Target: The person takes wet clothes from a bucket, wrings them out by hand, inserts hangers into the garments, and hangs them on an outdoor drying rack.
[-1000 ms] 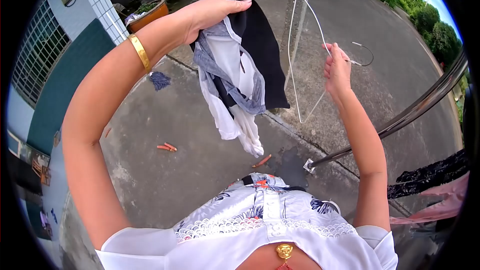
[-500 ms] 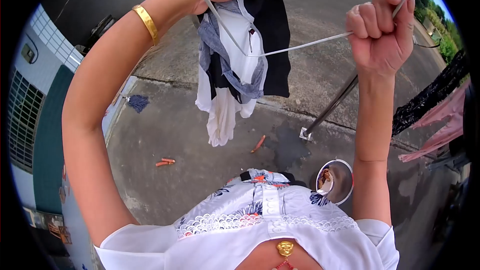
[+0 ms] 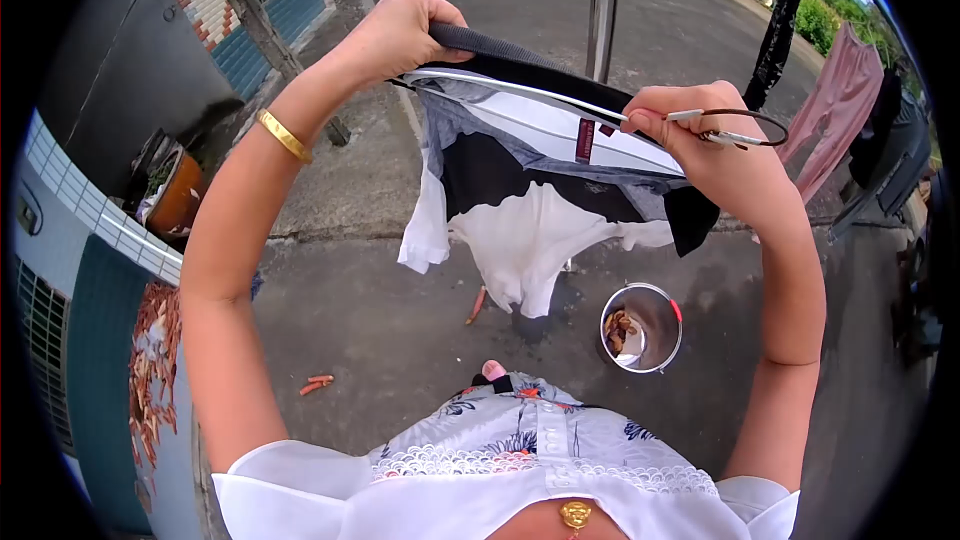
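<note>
A black, white and grey garment (image 3: 540,250) hangs spread in front of me, its dark upper edge stretched between my hands. Two small dark red labels (image 3: 586,140) show inside it. My left hand (image 3: 405,35) is closed on that edge at the upper left, thumb on top. My right hand (image 3: 715,135) pinches what looks like a white wire hanger (image 3: 520,90), whose long wire runs along the inside of the opening. A dark curved hook (image 3: 775,120) sticks out past my right fingers. Whether these fingers also grip the cloth is hidden.
A metal pole (image 3: 603,10) rises behind the garment. A metal bucket (image 3: 665,335) with brown pieces inside stands on the concrete. Orange-brown sticks (image 3: 317,384) lie on the ground. Pink trousers (image 3: 840,100) and dark clothes hang at right. An orange pot (image 3: 176,195) stands at left.
My right hand has come down and left with the hanger, to the garment's right side. The garment, bunched before, is now opened wide, and the wire lies inside its edge.
</note>
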Demonstrator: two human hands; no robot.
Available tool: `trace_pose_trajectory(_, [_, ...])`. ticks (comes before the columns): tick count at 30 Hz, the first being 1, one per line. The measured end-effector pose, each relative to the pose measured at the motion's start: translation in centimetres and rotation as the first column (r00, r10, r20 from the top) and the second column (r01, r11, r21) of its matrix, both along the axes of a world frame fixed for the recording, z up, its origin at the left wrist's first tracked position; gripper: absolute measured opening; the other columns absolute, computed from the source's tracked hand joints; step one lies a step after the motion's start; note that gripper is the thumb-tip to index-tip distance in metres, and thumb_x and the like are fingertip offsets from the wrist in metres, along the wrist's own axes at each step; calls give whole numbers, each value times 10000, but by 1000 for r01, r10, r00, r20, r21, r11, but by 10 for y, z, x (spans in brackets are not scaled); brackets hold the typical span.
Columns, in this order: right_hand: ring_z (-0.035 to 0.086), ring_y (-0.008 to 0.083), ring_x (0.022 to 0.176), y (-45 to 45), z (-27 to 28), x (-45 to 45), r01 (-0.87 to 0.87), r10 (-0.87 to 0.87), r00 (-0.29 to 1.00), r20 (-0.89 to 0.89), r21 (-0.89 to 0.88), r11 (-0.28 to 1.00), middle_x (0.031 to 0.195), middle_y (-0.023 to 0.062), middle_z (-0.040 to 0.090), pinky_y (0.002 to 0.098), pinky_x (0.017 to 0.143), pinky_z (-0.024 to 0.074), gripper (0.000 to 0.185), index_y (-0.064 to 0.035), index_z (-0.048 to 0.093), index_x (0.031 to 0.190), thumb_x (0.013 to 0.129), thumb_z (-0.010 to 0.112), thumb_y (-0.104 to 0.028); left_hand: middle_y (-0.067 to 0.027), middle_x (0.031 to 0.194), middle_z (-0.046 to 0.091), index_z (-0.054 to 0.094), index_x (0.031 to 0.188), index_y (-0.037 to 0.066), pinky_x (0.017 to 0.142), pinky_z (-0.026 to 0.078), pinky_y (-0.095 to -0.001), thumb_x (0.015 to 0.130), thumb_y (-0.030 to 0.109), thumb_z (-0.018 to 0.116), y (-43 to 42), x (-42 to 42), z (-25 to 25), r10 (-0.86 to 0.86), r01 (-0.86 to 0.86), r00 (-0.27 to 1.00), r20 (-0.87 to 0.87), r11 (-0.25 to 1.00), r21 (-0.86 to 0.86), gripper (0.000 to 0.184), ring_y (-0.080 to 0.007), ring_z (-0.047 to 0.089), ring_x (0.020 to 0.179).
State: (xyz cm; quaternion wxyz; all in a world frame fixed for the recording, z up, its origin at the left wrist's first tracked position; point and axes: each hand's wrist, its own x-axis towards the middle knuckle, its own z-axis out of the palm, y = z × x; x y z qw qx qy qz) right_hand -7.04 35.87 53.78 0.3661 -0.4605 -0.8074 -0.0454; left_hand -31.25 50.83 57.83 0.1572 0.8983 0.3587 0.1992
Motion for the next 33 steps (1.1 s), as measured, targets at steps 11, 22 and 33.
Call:
trace_pose_trajectory(11, [549,330,647,-149,32,83,431,-365,808,462,-42,901,671,163,580,353,591,439,57,17,569,746,725,516,9,-109,751,595,591,828,54,642,448,-293,631,-55,513,-61,185,-42,-330,117,906,265,797,592,238,-258,576,711])
trace_pose_trajectory(22, [551,295,726,-291,32,146,827,-718,547,429,-148,542,720,132,591,350,658,442,105,-11,609,775,752,529,-74,-20,768,610,635,843,8,659,437,-213,671,-80,567,-140,336,-60,-439,633,770,462,612,-474,205,-89,544,686])
trace_pose_trajectory(33, [542,336,737,-351,-17,240,976,-842,205,499,-166,140,686,171,559,397,645,433,105,-8,586,700,744,515,-72,-64,847,605,567,1001,23,643,424,-233,697,88,634,-241,417,-77,-819,895,445,363,394,-210,318,-103,543,757])
